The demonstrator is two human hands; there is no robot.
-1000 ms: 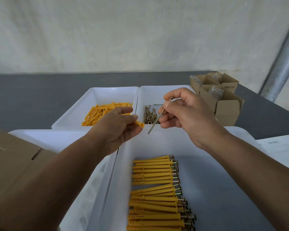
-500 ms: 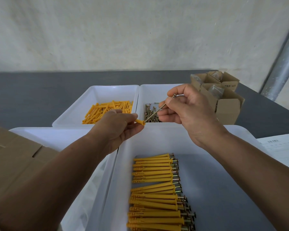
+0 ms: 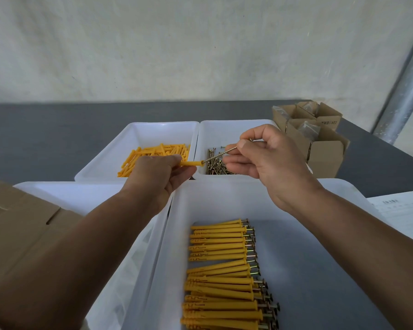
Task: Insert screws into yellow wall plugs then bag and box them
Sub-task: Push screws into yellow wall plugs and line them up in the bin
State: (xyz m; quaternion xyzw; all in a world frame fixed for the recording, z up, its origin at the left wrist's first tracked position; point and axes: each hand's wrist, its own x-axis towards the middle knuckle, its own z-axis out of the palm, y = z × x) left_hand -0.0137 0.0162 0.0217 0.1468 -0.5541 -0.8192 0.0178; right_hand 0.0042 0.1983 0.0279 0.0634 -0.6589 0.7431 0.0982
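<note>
a yellow wall plug (image 3: 191, 163) is held level above the near left corner of the screw tray (image 3: 236, 126), clamped in the fingers (image 3: 177, 158) of the left hand (image 3: 157, 179). a screw (image 3: 221, 155) is pinched by the right hand (image 3: 270, 163), and its tip seems just inside the plug's mouth. insertion is in hand, and a straight push along the plug's axis is called for. only the plug's short open end is seen.

Lowest assembled plugs (image 3: 219, 323) past bottom edge.

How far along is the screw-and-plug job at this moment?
Done: assembled plugs lie in the near bin. In hand: left hand holds a plug, right hand pinches a screw, tip at its mouth. Left: loose plugs and loose screws wait; the assembled ones are unbagged.
</note>
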